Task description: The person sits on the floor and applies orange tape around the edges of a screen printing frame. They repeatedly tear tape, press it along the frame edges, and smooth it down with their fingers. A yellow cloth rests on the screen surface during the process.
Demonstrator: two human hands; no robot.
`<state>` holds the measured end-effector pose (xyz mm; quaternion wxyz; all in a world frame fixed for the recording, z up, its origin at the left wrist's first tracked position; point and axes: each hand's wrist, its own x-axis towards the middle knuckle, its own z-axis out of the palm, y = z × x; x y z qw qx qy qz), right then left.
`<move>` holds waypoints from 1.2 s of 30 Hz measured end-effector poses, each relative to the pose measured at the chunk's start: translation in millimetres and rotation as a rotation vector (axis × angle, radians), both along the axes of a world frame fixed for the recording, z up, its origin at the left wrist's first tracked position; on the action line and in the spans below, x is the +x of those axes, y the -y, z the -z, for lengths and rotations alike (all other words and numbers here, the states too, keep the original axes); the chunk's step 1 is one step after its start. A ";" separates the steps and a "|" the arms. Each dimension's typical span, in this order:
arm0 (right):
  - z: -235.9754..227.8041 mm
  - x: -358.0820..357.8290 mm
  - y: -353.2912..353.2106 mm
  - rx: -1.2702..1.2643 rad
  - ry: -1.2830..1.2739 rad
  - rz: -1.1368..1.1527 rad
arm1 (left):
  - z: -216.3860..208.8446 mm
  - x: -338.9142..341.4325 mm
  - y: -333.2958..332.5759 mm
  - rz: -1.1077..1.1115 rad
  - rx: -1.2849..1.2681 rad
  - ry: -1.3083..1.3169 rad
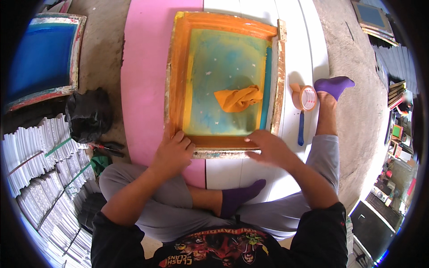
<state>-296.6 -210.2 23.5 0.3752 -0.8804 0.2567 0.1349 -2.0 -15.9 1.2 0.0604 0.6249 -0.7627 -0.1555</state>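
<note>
A wooden screen-printing frame [280, 80] lies in front of me, its inner borders covered with orange tape. Its mesh [210, 53] is greenish yellow and blue with small pale marks. On the mesh rests a crumpled orange cloth [239, 98]. My left hand [178, 152] is curled over the frame's near left corner, fingers bent on its edge. At the near right corner is my right hand [270, 146], slightly blurred, thumb and fingers apart on either side of the near edge. No object shows in it.
The frame lies on a pink and white board [143, 89]. Right of it are a tape roll [305, 98] and a blue-handled tool [300, 129], near my foot [334, 87]. Leftward are a blue screen [44, 58], a black plastic bag [89, 114] and paper stacks [38, 152].
</note>
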 end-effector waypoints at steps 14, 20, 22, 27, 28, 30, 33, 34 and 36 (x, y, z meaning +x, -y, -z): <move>1.7 24.0 -29.7 -0.108 -0.361 -0.090 | -28.0 11.0 11.9 -0.101 0.102 -0.158; 19.2 54.9 -63.9 -0.119 -0.104 -0.073 | -17.9 48.0 5.4 -0.775 0.214 -0.390; 24.9 78.8 -77.7 -0.102 -0.038 -0.084 | -14.7 54.6 2.9 -0.811 0.383 -0.511; 34.1 137.4 -105.1 -0.062 0.071 -0.061 | -16.5 59.4 13.0 -0.753 0.515 -0.513; 35.2 146.7 -111.6 -0.041 0.090 -0.042 | -15.6 60.1 12.8 -0.754 0.508 -0.530; 35.8 161.3 -122.2 -0.001 0.128 -0.006 | -12.1 60.7 11.5 -0.756 0.493 -0.566; 30.8 173.0 -124.2 0.020 0.104 0.029 | -9.5 61.8 9.9 -0.738 0.469 -0.567; 31.1 173.0 -119.9 0.060 0.091 0.041 | -7.6 62.3 8.4 -0.741 0.468 -0.568; 32.4 170.4 -103.5 0.141 0.063 0.066 | -4.7 62.2 6.2 -0.746 0.470 -0.571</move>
